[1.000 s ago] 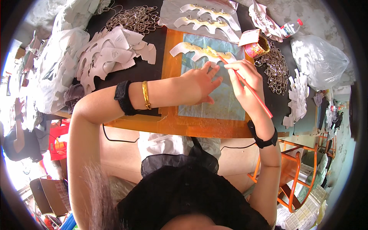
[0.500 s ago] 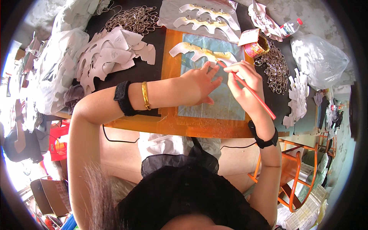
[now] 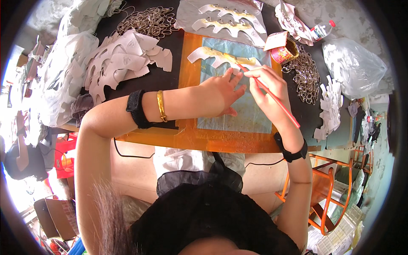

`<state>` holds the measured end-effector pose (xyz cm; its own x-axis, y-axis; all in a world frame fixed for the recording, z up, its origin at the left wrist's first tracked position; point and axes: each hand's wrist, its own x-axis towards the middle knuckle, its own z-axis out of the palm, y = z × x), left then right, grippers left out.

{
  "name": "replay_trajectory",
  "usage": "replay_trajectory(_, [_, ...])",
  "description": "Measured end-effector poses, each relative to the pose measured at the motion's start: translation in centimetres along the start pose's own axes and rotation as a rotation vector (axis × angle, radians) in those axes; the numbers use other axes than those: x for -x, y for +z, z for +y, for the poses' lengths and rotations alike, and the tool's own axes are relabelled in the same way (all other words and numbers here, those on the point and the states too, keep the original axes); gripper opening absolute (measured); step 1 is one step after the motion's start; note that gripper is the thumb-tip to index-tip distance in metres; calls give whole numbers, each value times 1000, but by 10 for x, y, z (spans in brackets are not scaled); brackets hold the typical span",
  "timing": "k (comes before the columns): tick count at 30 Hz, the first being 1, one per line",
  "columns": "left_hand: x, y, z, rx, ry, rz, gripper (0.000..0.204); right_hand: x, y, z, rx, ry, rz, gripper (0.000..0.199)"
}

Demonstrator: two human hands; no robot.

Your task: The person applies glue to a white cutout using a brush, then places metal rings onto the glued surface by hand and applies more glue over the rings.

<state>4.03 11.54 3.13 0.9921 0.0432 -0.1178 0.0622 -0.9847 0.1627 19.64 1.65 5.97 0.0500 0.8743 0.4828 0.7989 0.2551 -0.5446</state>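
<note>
In my right hand (image 3: 270, 87) is a thin red-handled brush (image 3: 278, 102), its tip on a white scalloped cut piece (image 3: 208, 52) smeared with yellowish glue. That piece lies on a bluish sheet (image 3: 221, 121) in front of me. My left hand (image 3: 221, 94) rests with fingers spread, fingertips at the near edge of the piece. Beyond it, two similar glued pieces (image 3: 229, 28) carry metal rings along their upper edges. Right of the work, a patterned tin (image 3: 284, 54) stands with its top uncovered.
A heap of metal rings (image 3: 146, 22) lies at the back left, another pile of rings (image 3: 304, 76) at the right. White cut pieces (image 3: 121, 57) are stacked on the left. A plastic bag (image 3: 355, 68) and a bottle (image 3: 321, 31) sit at the right. An orange stool (image 3: 329, 191) stands below the table.
My right hand has shifted slightly left, and the brush tip has moved left along the glued piece. The left hand stays in place.
</note>
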Motion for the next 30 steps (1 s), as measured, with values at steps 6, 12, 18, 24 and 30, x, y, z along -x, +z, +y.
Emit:
replay_trajectory(6, [-1,-3,0,70,-27,-59,76,-2,-2,4,52,-29,13,16])
replay_trajectory(12, [-1,-2,1,76,-29,-63,76,0,-5,3,75,-3,22,11])
replay_trajectory(18, [-1,0,1,1,-8,-6,75,1,-5,-3,169,-51,36,12])
replay_trajectory(24, [0,-1,3,-11,-30,-38,77,3,-6,-9,99,-29,48,16])
replay_trajectory(30, [-3,-5,3,31,-48,-93,77,4,-6,-8,104,-92,36,17])
